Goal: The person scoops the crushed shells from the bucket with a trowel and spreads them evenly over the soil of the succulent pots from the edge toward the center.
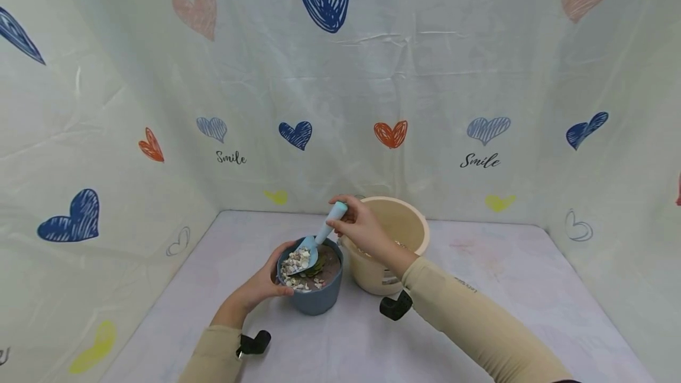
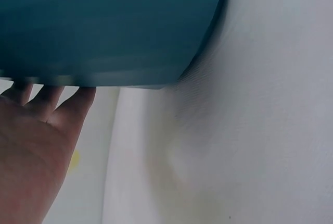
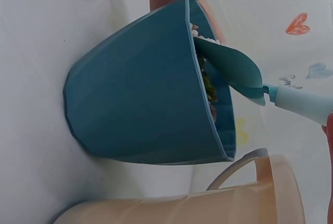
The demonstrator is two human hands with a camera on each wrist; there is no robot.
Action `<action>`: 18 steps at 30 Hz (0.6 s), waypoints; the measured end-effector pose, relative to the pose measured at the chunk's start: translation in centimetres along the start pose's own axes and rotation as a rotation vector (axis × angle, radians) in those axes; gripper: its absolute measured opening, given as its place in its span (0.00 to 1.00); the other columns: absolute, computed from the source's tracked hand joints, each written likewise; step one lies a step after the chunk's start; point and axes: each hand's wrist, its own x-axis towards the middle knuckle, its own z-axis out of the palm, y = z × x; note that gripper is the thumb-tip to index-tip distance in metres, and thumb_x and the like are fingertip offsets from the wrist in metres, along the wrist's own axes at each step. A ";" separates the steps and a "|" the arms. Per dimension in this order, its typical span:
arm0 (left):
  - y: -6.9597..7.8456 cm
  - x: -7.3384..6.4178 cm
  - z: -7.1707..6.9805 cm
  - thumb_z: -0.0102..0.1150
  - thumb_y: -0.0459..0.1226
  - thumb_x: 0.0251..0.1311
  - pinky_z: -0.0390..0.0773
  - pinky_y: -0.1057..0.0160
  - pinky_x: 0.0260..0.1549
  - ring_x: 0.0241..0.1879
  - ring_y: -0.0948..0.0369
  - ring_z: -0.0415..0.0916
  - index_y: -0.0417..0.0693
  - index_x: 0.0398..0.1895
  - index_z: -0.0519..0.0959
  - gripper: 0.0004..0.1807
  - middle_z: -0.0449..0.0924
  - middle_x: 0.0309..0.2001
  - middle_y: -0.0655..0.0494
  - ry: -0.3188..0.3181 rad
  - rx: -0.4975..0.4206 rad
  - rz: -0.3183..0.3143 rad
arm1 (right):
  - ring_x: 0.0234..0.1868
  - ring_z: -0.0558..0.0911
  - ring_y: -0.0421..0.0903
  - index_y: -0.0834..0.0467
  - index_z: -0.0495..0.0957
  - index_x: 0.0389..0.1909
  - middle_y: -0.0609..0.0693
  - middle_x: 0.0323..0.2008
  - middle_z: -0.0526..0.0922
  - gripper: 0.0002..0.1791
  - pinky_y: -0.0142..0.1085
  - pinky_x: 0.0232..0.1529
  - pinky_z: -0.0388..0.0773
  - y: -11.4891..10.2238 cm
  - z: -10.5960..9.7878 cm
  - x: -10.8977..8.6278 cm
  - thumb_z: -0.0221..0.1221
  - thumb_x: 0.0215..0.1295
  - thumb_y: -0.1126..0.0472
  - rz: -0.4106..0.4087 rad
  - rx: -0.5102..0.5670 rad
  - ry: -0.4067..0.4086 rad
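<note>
A blue plant pot (image 1: 317,301) stands on the table, holding brown soil, a small green plant (image 1: 315,269) and white pebbles. My left hand (image 1: 259,285) grips the pot's left side, thumb along the front near the rim; its fingertips press the wall in the left wrist view. My right hand (image 1: 367,232) holds a light-blue trowel (image 3: 231,67) by its handle, tilted down into the pot's mouth. White pebbles (image 1: 295,260) lie on the trowel's blade and around it, at the pot's left side beside the plant. The blade's tip is hidden inside the pot in the right wrist view.
A cream bucket (image 1: 364,273) with a handle stands right behind the pot on its right, under my right forearm, with some loose material low inside. Heart-printed sheeting (image 1: 340,87) walls the table (image 1: 479,288) at the back and sides.
</note>
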 end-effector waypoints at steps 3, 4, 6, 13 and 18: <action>-0.1 -0.1 0.3 0.77 0.41 0.47 0.37 0.36 0.66 0.74 0.42 0.29 0.54 0.77 0.44 0.60 0.35 0.76 0.41 0.032 -0.003 -0.023 | 0.30 0.81 0.46 0.61 0.71 0.61 0.55 0.34 0.81 0.25 0.47 0.35 0.81 0.0 0.0 0.0 0.63 0.64 0.66 -0.007 -0.002 0.006; -0.1 -0.2 0.4 0.77 0.41 0.46 0.36 0.36 0.66 0.74 0.42 0.29 0.54 0.77 0.44 0.60 0.35 0.76 0.41 0.044 -0.005 -0.029 | 0.30 0.81 0.47 0.61 0.72 0.61 0.55 0.34 0.82 0.24 0.47 0.35 0.81 -0.1 0.0 0.0 0.63 0.64 0.66 -0.009 -0.001 0.008; -0.2 -0.3 0.6 0.77 0.40 0.46 0.36 0.35 0.66 0.74 0.42 0.28 0.54 0.77 0.44 0.60 0.34 0.76 0.40 0.062 -0.007 -0.039 | 0.31 0.81 0.47 0.60 0.73 0.60 0.55 0.34 0.82 0.23 0.46 0.34 0.82 -0.1 0.0 0.0 0.64 0.64 0.66 -0.012 -0.005 0.014; 0.0 -0.8 1.4 0.77 0.38 0.47 0.38 0.36 0.66 0.74 0.41 0.28 0.53 0.77 0.43 0.60 0.33 0.76 0.38 0.116 -0.011 -0.053 | 0.30 0.81 0.47 0.60 0.73 0.60 0.55 0.33 0.82 0.23 0.44 0.33 0.82 -0.2 0.1 0.0 0.63 0.63 0.67 -0.023 -0.022 0.022; 0.3 -1.1 2.0 0.76 0.35 0.46 0.40 0.38 0.66 0.74 0.40 0.30 0.52 0.77 0.43 0.60 0.33 0.76 0.37 0.153 -0.017 -0.054 | 0.30 0.81 0.47 0.59 0.73 0.60 0.55 0.33 0.81 0.23 0.45 0.33 0.82 -0.2 0.1 0.0 0.64 0.64 0.67 -0.026 -0.027 0.022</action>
